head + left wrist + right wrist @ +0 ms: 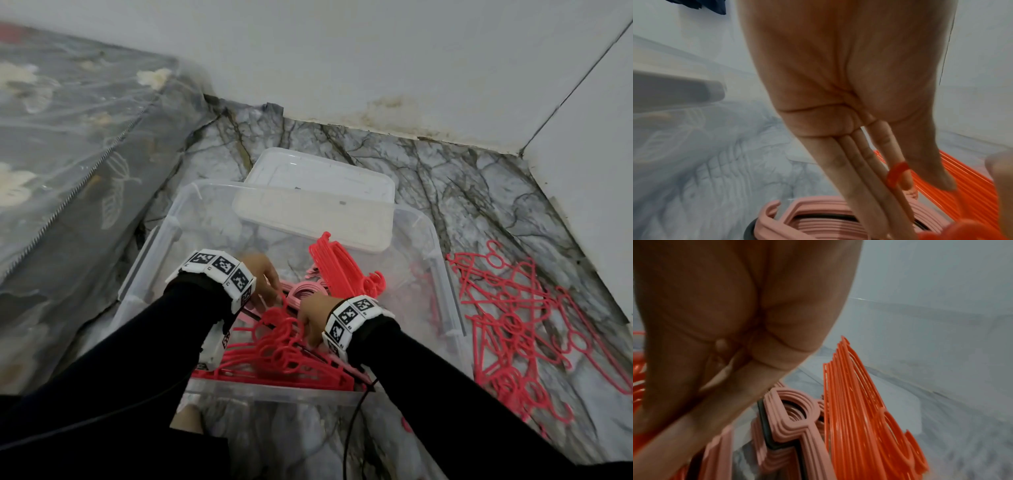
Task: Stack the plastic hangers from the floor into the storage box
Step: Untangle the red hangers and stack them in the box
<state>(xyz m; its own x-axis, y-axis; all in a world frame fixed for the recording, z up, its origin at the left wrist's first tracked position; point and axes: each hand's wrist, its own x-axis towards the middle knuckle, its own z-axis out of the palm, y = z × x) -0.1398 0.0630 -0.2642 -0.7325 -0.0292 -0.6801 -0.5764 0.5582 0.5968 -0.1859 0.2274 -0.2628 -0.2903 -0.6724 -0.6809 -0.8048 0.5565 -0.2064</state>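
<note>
head view: both hands down inside the clear plastic storage box point(442, 246), among red plastic hangers.
left hand point(265, 275) reaches over the red hanger bundle point(284, 356) by the near wall; the left wrist view alone shows its fingers point(859, 170) straight, a thin red hanger loop point(895, 174) crossing one. right hand point(313, 317) sits on that bundle; its grip cannot be told. the right wrist view shows stacked pale pink hangers point(795, 412) beside upright red hangers point(855, 402). loose red hangers point(524, 325) lie on the marble floor point(479, 192).
</note>
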